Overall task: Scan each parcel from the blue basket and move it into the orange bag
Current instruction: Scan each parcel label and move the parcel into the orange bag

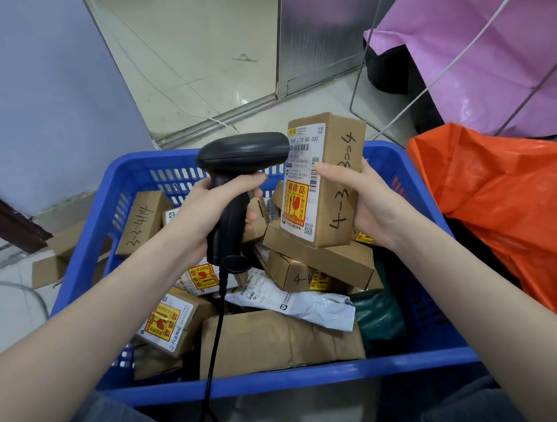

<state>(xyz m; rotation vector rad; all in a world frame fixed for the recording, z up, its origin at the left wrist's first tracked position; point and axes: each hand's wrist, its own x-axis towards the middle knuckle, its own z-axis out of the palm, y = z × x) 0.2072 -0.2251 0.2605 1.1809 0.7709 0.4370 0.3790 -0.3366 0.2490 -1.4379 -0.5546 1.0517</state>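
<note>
My left hand grips a black corded barcode scanner, its head pointing right at a parcel. My right hand holds a small brown cardboard parcel upright above the blue basket; its white label and yellow fragile sticker face the scanner, and "4-3" is handwritten on its side. The basket below holds several more brown boxes, a large brown paper parcel, a white poly mailer and a dark green bag. The orange bag stands open just right of the basket.
A pink plastic bag hangs on a wire frame at the back right. Flattened cardboard lies on the tiled floor left of the basket. A grey wall stands at left, a metal door frame behind. My knees sit under the basket's near edge.
</note>
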